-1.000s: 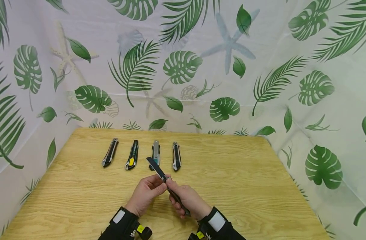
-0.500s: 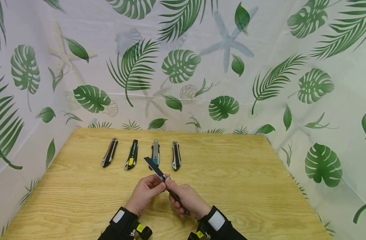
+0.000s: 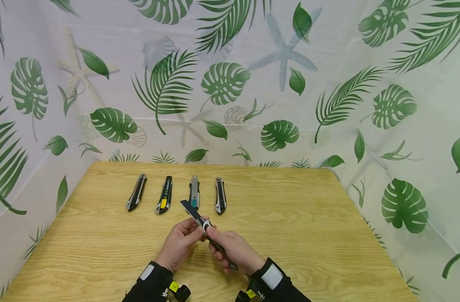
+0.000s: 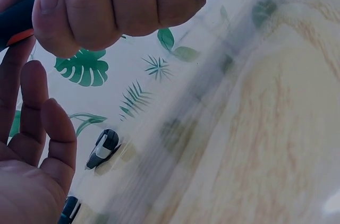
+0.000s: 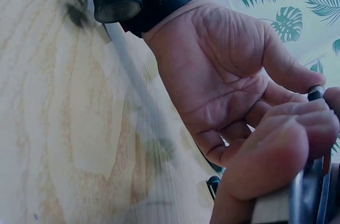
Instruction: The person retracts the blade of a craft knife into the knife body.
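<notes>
A box cutter point(image 3: 192, 211) with its dark blade out points up and left above the table in the head view. My right hand point(image 3: 237, 250) grips its dark handle, fingers curled round it and thumb along the top. With thumb and fingertips, my left hand point(image 3: 180, 243) pinches the cutter near the pale collar at the blade's base. In the left wrist view the right hand's curled fingers point(image 4: 127, 1) wrap the cutter, an orange strip showing on its dark body point(image 4: 16, 25). The left palm point(image 5: 212, 70) faces the right wrist camera; part of the handle is hidden by the hands.
A row of box cutters lies behind the hands on the wooden table point(image 3: 290, 226): a black-and-silver one point(image 3: 137, 193), a yellow-slider one point(image 3: 164, 195), a grey one with teal point(image 3: 194, 191), and another black-and-silver one point(image 3: 220, 196). A leaf-print cloth point(image 3: 233, 138) surrounds the table.
The cutter has turned slightly in the hands, and its pale collar now shows between the thumbs. The left thumb has shifted slightly down and left. The row of cutters lies as before.
</notes>
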The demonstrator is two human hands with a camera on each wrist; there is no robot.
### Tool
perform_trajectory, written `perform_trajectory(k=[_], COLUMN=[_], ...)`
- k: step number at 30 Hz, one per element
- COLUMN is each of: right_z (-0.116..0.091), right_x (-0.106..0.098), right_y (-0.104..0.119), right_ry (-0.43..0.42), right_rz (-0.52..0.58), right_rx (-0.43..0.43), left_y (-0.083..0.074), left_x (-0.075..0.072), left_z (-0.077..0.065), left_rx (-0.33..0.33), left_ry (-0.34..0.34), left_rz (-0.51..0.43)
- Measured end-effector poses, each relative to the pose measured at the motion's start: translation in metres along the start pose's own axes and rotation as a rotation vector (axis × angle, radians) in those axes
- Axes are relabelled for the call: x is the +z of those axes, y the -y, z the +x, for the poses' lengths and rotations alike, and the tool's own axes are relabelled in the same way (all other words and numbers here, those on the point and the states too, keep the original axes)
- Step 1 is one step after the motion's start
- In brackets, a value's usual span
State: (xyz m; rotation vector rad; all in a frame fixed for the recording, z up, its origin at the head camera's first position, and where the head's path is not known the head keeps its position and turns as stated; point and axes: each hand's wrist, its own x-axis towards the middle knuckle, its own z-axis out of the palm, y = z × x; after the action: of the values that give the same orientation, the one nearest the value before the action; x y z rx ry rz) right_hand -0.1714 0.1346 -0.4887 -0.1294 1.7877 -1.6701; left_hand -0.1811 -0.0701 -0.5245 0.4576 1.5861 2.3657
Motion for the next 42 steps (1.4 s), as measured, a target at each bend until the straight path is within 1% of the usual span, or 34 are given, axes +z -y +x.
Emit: perform_trajectory(k=[8,12,16,19,23,26,35,42], right_z=[0.0006,0.0007,0.0000,-0.0003,0.0002,0.0002,-0.0002,0.0029], right_x=[-0.0035,-0.0046,-0.0052,-0.0056,-0.0057,-0.0055,-0.0043,-0.0064], right_y=[0.0001,0.0005,0.0007,0.0000,-0.0020,-0.0031,-0.0048,-0.0077], right_ry=[0.084,0.138,0.204,0.270,0.367,0.418,0.515,0.521], right_rz=[0.028,0.067,0.136,0.186,0.238,0.265,0.344,0.364], right_rx=[-0.025,-0.035,-0.044,-0.062,-0.105,-0.136,-0.204,-0.209], left_y=[0.0004,0.0017,0.0024,0.0016,-0.0002,-0.0013,-0.0011,-0.0004], left_x=[-0.0029,-0.0041,-0.0047,-0.0049,-0.0047,-0.0048,-0.0063,-0.0074], left_z=[-0.0004,0.0004,0.0001,-0.0004,-0.0007,-0.0011,-0.0003,0.0010], left_rx=[-0.008,-0.001,0.004,0.000,-0.003,-0.009,-0.033,-0.037], left_ry=[0.010,0.001,-0.004,-0.004,-0.016,-0.030,-0.059,-0.045], left_rz=[-0.016,-0.019,-0.053,-0.085,-0.108,-0.119,-0.149,-0.165])
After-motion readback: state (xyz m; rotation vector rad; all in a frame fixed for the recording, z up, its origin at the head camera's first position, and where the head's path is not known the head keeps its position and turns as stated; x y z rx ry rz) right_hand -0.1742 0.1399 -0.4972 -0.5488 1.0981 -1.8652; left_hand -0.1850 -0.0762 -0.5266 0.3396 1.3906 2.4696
